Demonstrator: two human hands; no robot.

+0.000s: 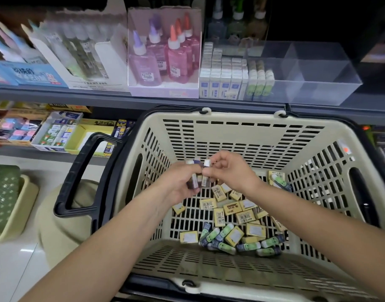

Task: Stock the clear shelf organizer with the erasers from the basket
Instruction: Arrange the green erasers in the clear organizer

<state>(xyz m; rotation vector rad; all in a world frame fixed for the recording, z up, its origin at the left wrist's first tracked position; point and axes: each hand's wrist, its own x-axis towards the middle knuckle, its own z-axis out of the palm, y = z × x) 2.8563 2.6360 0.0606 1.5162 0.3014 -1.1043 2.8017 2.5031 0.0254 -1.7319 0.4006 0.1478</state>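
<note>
Nearest the person, the cream slotted plastic basket [209, 262] with black handles sits just below the shelf edge, probably so each load only has to travel a short way up. On its floor lie the loose erasers still to be stocked: small blocks in yellow paper sleeves [230, 209] scattered towards the middle, and green-and-navy sleeved ones [222, 236] heaped towards the near wall. Above them, inside the basket, the left hand [178, 182] has its fingers curled round a small bunch of purple-sleeved erasers [197, 182], held side by side and on end, which looks like collecting one colour so that a whole row can go in at once. The right hand [230, 171] meets it, thumb and fingertips pinching a white-tipped eraser [207, 163] at the top of the bunch. Motion blur hides whether it is being added or squared up. Beyond the far rim, on the grey shelf [78, 94], stands the clear acrylic shelf organizer [318, 68]. Its left part already holds upright rows of white-and-blue boxed erasers [222, 77], with a short row of green ones [260, 81] beside them, sorted by kind. Its right-hand compartments show no stock, so the purple bunch likely belongs there. Left of the organizer sits a carton of pink and purple glue bottles [165, 55].
</note>
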